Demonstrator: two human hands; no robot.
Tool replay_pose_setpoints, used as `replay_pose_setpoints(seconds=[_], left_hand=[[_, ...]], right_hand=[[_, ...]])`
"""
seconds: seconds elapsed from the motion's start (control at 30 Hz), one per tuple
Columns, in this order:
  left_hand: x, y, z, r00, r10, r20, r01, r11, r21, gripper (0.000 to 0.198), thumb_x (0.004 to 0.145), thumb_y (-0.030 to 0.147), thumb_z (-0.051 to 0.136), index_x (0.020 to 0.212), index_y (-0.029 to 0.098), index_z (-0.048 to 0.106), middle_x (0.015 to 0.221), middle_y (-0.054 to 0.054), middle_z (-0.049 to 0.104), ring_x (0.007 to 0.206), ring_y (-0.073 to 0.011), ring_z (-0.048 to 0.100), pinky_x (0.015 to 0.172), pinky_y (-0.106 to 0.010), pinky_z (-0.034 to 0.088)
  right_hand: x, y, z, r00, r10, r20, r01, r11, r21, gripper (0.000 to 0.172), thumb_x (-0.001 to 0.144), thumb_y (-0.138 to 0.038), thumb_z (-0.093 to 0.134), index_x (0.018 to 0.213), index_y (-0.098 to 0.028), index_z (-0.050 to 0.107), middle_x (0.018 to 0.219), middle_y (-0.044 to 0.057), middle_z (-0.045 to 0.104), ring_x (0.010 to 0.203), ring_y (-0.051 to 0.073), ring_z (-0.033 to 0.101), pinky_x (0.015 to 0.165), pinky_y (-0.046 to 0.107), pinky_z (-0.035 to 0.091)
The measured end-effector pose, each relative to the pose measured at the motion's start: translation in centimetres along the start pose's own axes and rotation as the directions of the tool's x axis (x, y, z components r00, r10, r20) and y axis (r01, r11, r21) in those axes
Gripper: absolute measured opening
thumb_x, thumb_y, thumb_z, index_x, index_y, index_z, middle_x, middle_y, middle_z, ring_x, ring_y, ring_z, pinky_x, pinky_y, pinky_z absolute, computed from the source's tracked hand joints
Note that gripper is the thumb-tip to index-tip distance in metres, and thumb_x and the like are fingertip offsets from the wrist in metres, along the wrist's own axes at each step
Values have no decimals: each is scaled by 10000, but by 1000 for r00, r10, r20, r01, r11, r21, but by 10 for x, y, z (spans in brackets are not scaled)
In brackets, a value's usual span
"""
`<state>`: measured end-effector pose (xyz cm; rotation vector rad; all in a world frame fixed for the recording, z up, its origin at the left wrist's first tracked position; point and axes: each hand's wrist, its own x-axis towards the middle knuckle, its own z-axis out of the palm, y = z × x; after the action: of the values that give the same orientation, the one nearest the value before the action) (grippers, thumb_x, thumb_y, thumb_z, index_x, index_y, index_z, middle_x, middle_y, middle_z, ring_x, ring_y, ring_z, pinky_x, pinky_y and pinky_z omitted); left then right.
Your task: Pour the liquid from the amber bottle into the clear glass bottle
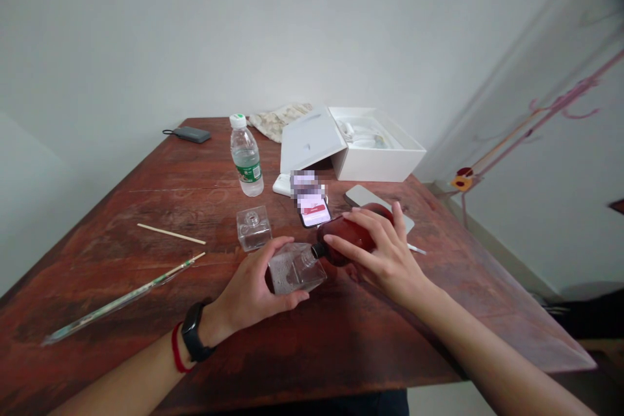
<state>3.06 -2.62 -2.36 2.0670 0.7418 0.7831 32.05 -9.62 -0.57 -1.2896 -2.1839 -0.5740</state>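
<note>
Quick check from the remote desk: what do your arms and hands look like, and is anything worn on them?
No sleeves or gloves on either side. The left hand has a black smartwatch on its wrist, with a thin red string bracelet beside it. The right hand shows nothing worn.

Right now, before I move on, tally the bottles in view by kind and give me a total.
Square clear glass bottles: 2 (one standing, one in the left hand)
Dark red bottle: 1 (in the right hand)
Plastic water bottle: 1
Total: 4
</note>
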Motion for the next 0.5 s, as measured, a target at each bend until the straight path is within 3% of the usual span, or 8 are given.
replay_pose_setpoints(seconds=[0.23,0.5], left_hand=[[-1,-4,2,1000,15,-9,-15,1000,13,863,766,489,969,1467,259,520,1372,-101,733,1223,-314,735,1123,-462,560],[0,-2,2,1000,1,-8,-1,1000,6,863,760,502,969,1458,261,523,1370,-99,736,1223,-319,738,1132,-475,558]], right_hand=[[1,0,-1,1000,-5,-3,5,1000,-20,538,978,-199,685,1473,-394,609,1469,106,549,1363,353,557,1268,779,151],[0,0,-2,1000,-6,4,6,1000,-24,625,931,-175,726,1498,-403,591,1470,105,553,1361,358,560,1274,791,109]])
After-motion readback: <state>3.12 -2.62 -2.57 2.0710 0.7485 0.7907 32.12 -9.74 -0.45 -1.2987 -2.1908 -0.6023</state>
